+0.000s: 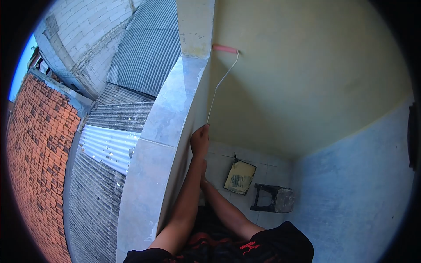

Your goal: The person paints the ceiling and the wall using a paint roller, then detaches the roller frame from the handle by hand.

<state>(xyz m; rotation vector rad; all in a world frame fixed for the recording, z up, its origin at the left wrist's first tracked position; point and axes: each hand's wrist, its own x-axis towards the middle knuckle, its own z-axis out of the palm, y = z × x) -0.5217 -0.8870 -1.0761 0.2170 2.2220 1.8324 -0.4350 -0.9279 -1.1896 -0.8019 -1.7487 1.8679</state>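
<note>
Fingers of the left hand (200, 142) are wrapped closed around the near end of a paint roller (226, 49), its grip hidden by them. The right hand (204, 172) is placed nearer, partly covered by the left forearm; its opening and any hold cannot be told. The roller's thin, bent metal rod (216, 87) is reached out to a pink cylindrical sleeve, set at the smooth yellowish wall (307, 65) on the far side, close beside the pale pillar (195, 30). With so long a reach, pressure is best kept light and even along the sleeve, and the pillar's edge is best approached slowly, lest it be smeared. To the left, a hard grey ledge (151, 175) is backed by ribbed roofing (147, 48) and rough orange tiles (39, 140). To the right, a shallow rectangular tray (240, 176), coated pale yellow, is set on the tiled floor near a dark stool (283, 200).
</note>
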